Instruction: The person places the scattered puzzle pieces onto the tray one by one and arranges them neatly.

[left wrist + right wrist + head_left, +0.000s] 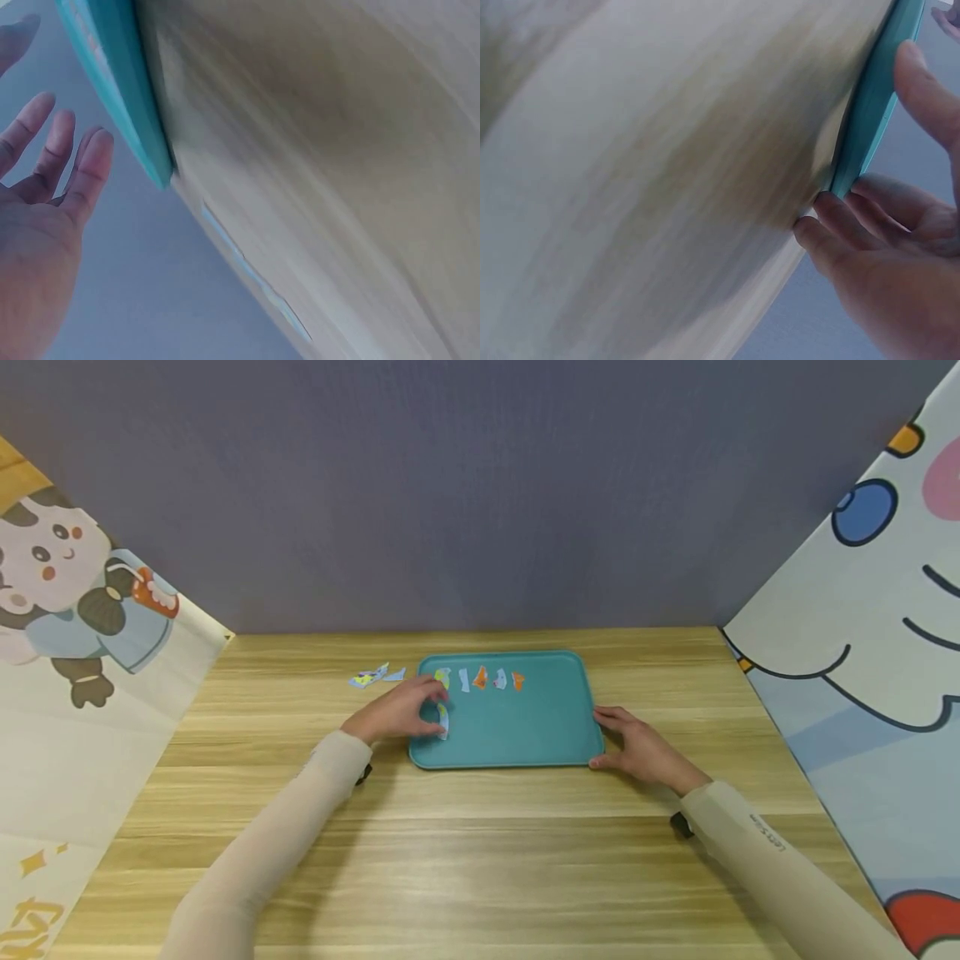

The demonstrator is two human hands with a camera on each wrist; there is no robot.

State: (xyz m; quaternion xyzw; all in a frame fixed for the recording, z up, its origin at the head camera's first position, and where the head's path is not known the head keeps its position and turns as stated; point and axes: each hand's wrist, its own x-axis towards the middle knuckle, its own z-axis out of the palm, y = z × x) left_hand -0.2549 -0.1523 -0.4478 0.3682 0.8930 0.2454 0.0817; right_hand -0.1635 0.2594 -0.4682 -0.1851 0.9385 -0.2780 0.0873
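A teal tray lies on the wooden table. Over its left side is my left hand, thumb and fingers spread apart. Between them in the head view lies a pale blue and yellow torn paper piece, the thumb tip right at it. The left wrist view shows the fingers loosely bent and separate. My right hand touches the tray's right side, its thumb by the near corner. In the right wrist view its fingertips rest against the table and tray side.
Along the tray's far part runs a row of several torn paper pieces, including an orange one and a blue strip. Left of the tray lie a blue-yellow scrap and a smaller blue scrap. A grey wall stands behind the table.
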